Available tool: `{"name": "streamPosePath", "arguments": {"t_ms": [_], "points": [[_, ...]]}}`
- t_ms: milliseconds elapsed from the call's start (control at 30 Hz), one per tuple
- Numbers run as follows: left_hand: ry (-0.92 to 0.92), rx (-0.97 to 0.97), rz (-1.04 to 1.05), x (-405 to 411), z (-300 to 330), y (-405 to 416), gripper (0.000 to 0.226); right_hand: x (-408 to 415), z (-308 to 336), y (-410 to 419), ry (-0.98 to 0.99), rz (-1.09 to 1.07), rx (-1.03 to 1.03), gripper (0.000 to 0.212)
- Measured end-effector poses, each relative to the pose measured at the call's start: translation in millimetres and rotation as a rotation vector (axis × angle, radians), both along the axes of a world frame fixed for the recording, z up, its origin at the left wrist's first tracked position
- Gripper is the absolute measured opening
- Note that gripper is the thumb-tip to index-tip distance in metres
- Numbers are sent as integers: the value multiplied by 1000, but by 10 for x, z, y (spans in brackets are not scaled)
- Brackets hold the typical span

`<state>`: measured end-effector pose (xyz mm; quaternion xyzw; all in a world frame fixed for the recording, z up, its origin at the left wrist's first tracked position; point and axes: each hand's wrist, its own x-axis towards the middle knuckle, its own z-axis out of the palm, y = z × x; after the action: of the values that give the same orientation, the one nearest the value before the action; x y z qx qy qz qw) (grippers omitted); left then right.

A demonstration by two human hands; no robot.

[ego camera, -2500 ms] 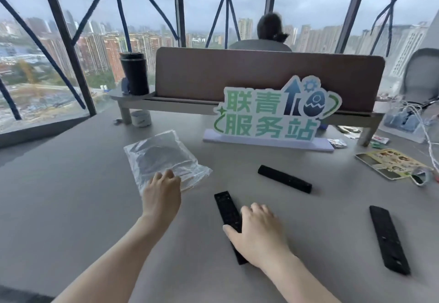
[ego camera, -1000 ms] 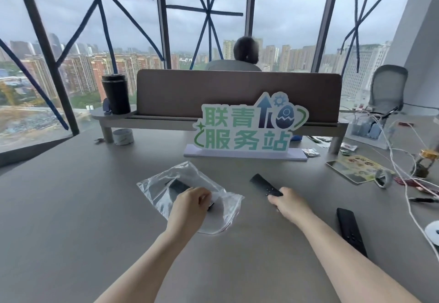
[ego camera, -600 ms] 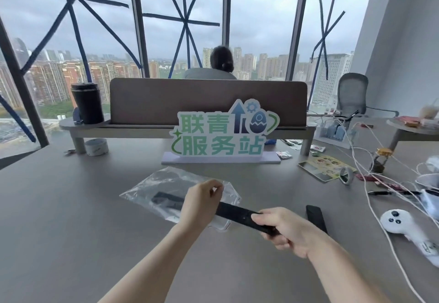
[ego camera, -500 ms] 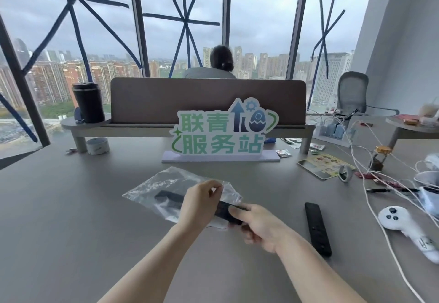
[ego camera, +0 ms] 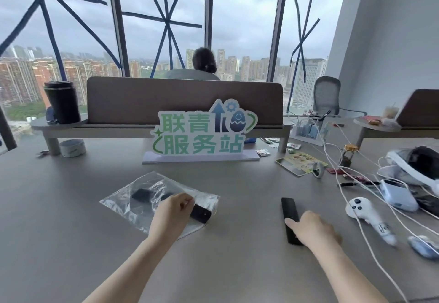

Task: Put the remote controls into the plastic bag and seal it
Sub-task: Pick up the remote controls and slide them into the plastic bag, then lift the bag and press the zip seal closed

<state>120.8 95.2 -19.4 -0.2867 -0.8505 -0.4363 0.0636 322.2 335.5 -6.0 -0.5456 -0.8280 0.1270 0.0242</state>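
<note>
Remote controls lie in two places on the grey table. One black remote rests flat on the bare tabletop at the right, its long side running away from the person. The right hand lies over its near end, palm down, fingers loosely spread and touching the remote; whether they grip it cannot be told. To the left, the left hand pinches the open edge of the clear plastic bag between thumb and fingers. The bag lies flat and crinkled on the table. A second remote sticks out of its mouth, just beside the left hand, and a dark shape that looks like another remote shows through the plastic deeper inside.

Further right sit a white game controller, a pale blue device and a tangle of white cables. Beyond the bag stands a cut-out sign in green and blue letters reading "联青服务站", with an arrow, a gear and an egg drawn on it. A roll of tape sits under a low shelf, which carries a black tumbler and a brown divider panel. Behind the panel a seated person faces the windows, which are crossed with blue tape.
</note>
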Motion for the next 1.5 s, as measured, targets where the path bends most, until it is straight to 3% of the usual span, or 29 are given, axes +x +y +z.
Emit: {"name": "streamPosePath", "arguments": {"t_ms": [100, 267, 433, 567, 667, 733, 800, 933, 1033, 1167, 1233, 1300, 1367, 1433, 1500], "points": [[3, -30, 17, 39, -37, -5, 21, 6, -69, -49, 102, 54, -155, 35], [-2, -7, 31, 96, -22, -121, 20, 98, 101, -310, 580, 175, -623, 22], [9, 29, 41, 125, 49, -152, 14, -280, 315, -835, 488, 423, -855, 22], [42, 79, 55, 70, 104, -232, 13, -911, 203, -1259, 725, 451, -970, 18], [58, 111, 87, 11, 129, -347, 12, -1042, 64, -1306, 910, 356, -784, 21], [39, 104, 68, -33, 98, -421, 11, -1045, -43, -1210, 877, 311, -508, 20], [29, 68, 49, -67, 37, -473, 10, -1058, -95, -1139, 743, 369, -372, 16], [44, -41, 20, -93, -14, -560, 17, -1174, -100, -1205, 516, 549, -411, 39], [-6, -238, -66, -63, -4, -647, 34, -1282, -126, -1208, 528, 587, -265, 20], [31, -567, 47, 8, -23, -842, 52, -1294, -113, -1205, 577, 537, -238, 32], [-30, -634, 126, 20, -24, -946, 55, -1253, -50, -1257, 601, 531, -275, 33], [-155, -521, 140, 7, 55, -1012, 53, -1239, 28, -1279, 643, 530, -343, 34], [-279, -215, 150, -59, 279, -1034, 45, -1233, 182, -1294, 735, 538, -462, 36], [-273, 53, 174, -123, 667, -1034, 31, -1225, 463, -1315, 904, 520, -611, 36], [-158, 179, 164, -169, 1139, -1041, 15, -1193, 852, -1349, 1092, 518, -721, 32]]}}
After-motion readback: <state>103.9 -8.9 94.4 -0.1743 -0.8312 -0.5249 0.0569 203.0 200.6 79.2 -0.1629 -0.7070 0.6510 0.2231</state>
